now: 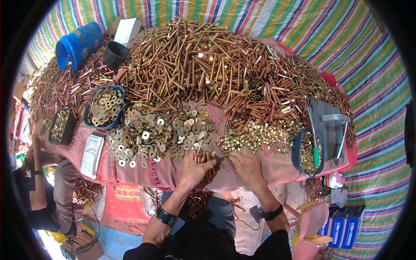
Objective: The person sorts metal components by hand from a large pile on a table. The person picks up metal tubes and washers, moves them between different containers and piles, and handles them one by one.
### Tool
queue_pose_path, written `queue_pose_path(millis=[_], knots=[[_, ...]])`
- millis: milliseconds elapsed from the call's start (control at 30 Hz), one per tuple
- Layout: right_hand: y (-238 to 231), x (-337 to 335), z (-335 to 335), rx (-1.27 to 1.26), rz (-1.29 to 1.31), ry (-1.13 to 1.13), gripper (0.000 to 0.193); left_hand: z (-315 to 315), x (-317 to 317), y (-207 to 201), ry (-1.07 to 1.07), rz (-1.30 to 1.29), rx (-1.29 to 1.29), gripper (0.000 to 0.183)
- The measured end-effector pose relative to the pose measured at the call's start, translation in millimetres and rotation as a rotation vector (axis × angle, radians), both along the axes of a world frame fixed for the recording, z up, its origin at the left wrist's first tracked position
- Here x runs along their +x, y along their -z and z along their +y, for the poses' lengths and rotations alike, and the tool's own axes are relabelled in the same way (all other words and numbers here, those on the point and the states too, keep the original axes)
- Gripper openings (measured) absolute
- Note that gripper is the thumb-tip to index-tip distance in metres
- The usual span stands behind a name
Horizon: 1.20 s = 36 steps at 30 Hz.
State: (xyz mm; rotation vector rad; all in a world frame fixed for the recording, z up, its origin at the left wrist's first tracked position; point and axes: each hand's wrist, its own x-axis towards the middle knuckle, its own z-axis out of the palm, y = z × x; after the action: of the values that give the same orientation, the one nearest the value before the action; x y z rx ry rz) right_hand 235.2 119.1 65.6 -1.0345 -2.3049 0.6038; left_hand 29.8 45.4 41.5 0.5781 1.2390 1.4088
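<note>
My left hand (pixel 193 170) is closed round a bundle of copper-coloured bolts (pixel 210 174) at the near edge of the cloth-covered table. Just beyond it spreads a heap of flat round washers (pixel 167 134). To its right, my right hand (pixel 245 166) reaches the front of a pile of small brass-coloured nuts (pixel 260 135). Its thumb and fingers are pinched together; whatever they hold is too small to make out. Behind both piles rises a large mound of long copper-coloured bolts and tubes (pixel 186 65).
A blue bucket (pixel 84 43) lies tipped at the far left near a black pot (pixel 115 54). Blue-rimmed tubs hold washers (pixel 105 107) and nuts (pixel 308 151). A grey scoop-like container (pixel 327 130) stands right. Another person's arm (pixel 38 182) shows at the left edge.
</note>
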Motion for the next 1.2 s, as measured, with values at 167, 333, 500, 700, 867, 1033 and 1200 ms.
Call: queue_pose_path(millis=[167,333,500,700,867,1033,1200], knots=[[1.6,-14.9,10.0,0.112,-0.307,-0.066,0.013,-0.4,-1.2,-3.7,0.006,0.021,0.027,0.013],[4.8,-25.0,18.3,0.172,-0.250,-0.074,0.016,-0.5,0.4,-4.0,-0.006,-0.003,0.015,0.015],[-9.9,-23.8,14.7,-0.536,0.239,0.098,0.017,1.3,1.1,2.1,-0.022,0.037,0.013,0.018],[-16.7,-32.5,8.2,-0.531,0.433,-0.074,0.021,2.8,0.9,10.9,0.003,0.077,-0.018,0.020],[-17.3,-42.7,8.8,-0.175,0.312,-0.171,0.021,3.0,2.0,16.9,-0.017,0.110,0.010,0.022],[-23.3,-47.2,-2.4,-0.287,0.381,-0.093,0.023,4.5,2.0,17.0,0.013,0.103,0.006,0.025],[-29.1,-50.9,-0.4,-0.091,0.323,-0.200,0.019,4.2,0.7,14.0,0.026,0.141,-0.021,0.027]])
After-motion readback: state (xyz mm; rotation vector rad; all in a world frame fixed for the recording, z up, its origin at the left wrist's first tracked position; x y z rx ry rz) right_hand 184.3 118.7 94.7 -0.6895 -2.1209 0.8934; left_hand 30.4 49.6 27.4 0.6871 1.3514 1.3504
